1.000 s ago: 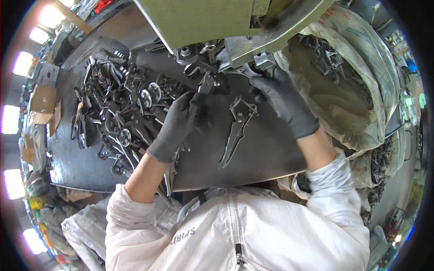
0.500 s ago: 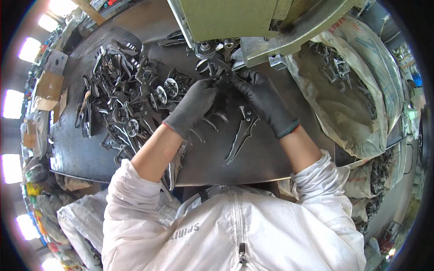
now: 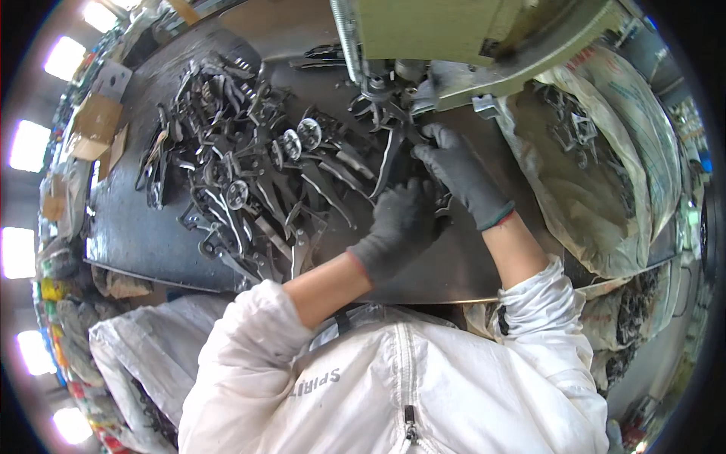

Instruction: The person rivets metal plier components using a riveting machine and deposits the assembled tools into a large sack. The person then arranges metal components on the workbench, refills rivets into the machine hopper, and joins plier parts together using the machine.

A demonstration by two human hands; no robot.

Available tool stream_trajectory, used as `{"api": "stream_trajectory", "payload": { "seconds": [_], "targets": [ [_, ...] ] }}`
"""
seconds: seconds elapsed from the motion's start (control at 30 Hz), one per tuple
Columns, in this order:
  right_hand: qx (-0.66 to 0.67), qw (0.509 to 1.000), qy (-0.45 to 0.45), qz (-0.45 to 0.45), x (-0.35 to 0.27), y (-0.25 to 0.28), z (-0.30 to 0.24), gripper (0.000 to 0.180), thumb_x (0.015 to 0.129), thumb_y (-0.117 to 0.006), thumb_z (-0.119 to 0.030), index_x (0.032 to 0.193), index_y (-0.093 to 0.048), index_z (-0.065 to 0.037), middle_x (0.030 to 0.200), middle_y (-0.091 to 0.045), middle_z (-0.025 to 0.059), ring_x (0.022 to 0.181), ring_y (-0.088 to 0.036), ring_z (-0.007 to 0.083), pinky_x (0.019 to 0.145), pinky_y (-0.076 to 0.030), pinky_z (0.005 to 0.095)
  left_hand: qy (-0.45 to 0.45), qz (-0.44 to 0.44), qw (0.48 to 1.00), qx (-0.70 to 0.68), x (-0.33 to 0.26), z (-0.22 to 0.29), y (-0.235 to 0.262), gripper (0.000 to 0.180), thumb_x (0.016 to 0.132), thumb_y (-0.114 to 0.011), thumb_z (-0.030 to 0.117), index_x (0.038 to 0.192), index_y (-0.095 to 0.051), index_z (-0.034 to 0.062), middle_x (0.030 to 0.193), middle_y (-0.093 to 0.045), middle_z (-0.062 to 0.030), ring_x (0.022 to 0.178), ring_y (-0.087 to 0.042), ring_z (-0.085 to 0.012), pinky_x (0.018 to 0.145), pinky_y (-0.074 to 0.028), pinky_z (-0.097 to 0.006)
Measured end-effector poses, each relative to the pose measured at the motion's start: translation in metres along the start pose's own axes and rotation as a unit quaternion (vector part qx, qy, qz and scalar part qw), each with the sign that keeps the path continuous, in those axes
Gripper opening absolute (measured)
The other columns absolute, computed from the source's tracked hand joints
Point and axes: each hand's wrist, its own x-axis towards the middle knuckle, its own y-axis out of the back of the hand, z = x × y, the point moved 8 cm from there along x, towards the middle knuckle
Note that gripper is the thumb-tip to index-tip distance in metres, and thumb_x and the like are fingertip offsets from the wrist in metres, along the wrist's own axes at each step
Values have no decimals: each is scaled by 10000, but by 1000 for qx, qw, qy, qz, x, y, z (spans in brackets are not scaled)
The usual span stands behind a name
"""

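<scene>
Pile of metal parts on a dark bench, green machine on the far side.
The left hand, fingers curled, partly covers a metal piece near the centre; whether it grips cannot be told. Farther right, the right hand bends its fingers near a slender metal handle, its hold also unclear.
</scene>
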Motion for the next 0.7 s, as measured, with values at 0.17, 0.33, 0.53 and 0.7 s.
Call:
{"api": "stream_trajectory", "payload": {
  "seconds": [0.17, 0.33, 0.53, 0.7],
  "targets": [
    [132, 986, -72, -65, 1, -10, 7, 336, 975, -678, -93, 1285, -671, 38, 1011, -740, 94, 889, -700, 134, 805, -577, 320, 20, -75, 993, -90, -1, -5, -32, 397, 941, -715, 385, 1101, -648, 27, 935, -703, -181, 802, -748, -374, 660, -587, -508],
    [195, 969, -139, -59, -14, -11, -10, 313, 993, -665, -85, 1289, -672, 21, 1029, -739, 68, 896, -689, 111, 776, -577, 300, 24, -129, 980, -147, -17, -7, -13, 356, 966, -680, 333, 1103, -643, 7, 863, -712, -185, 782, -751, -387, 654, -593, -515],
    [239, 964, -106, -52, -31, 0, -49, 287, 1014, -649, -87, 1274, -671, 31, 1046, -738, 55, 915, -683, 98, 809, -570, 282, -173, -87, 972, -133, -84, -3, -14, 330, 1045, -607, 266, 1209, -552, -14, 844, -695, -238, 759, -725, -432, 633, -584, -490],
    [220, 964, -118, -96, -33, -9, -26, 280, 1012, -647, -83, 1264, -676, 35, 1070, -735, 49, 932, -677, 90, 847, -557, 268, 6, -175, 962, -208, -162, -55, 29, 347, 1050, -629, 241, 1241, -507, -22, 897, -700, -232, 753, -735, -415, 629, -576, -483]
  ]
}}
